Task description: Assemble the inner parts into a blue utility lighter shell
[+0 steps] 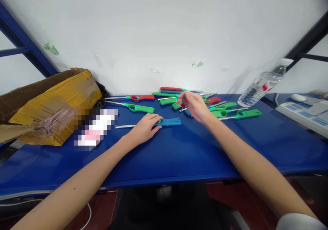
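Note:
A blue long-necked lighter (171, 121) lies flat on the blue table, its metal tube (124, 126) pointing left. My left hand (147, 126) is closed around the lighter's middle by the green trigger, pressing it to the tabletop. Raised just beyond the lighter's right end, my right hand (194, 104) pinches a small screwdriver (180, 113) with a thin metal shaft slanting down. Fingers cover most of its dark reddish handle. The shaft's tip is near the lighter's end; whether they touch I cannot tell. Behind my right hand lie several more lighters (248, 113), green, red and blue.
A red lighter (146, 97) and a green lighter (140, 108) lie at the back left. A taped cardboard box (64, 107) stands on the left. At the right are a tilted water bottle (261, 86) and a white device (304, 115). A white wall closes off the back.

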A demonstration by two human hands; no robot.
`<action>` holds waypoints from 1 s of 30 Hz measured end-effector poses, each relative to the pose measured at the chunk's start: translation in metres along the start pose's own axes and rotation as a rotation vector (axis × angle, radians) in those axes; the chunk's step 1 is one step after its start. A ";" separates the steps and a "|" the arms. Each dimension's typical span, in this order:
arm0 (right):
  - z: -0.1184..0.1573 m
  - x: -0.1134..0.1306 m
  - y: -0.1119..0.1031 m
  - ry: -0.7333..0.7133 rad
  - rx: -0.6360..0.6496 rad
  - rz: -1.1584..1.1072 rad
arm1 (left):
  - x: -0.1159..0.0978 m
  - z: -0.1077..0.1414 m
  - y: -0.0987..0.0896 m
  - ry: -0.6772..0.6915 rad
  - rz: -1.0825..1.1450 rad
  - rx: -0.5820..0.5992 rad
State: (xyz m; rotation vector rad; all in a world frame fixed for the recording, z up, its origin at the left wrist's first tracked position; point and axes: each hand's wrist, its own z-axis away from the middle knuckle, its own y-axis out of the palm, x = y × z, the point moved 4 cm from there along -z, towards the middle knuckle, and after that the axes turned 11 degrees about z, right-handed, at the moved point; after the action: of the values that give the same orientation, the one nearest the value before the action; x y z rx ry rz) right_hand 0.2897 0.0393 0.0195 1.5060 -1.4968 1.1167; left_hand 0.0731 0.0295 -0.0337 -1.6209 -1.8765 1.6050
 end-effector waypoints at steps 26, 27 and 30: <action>0.015 -0.005 -0.031 -0.256 0.003 0.944 | -0.003 0.004 -0.025 0.017 -0.105 -0.030; 0.016 -0.006 -0.026 -0.251 0.090 1.040 | -0.002 0.004 -0.032 0.019 -0.112 -0.028; 0.018 -0.011 -0.022 -0.135 0.243 1.225 | 0.007 0.007 -0.049 -0.015 -0.120 0.067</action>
State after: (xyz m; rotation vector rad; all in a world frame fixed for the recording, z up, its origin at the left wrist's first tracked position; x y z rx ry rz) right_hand 0.3139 0.0277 0.0042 0.6819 -2.5430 1.9187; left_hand 0.0366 0.0401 -0.0012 -1.4447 -1.8683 1.6164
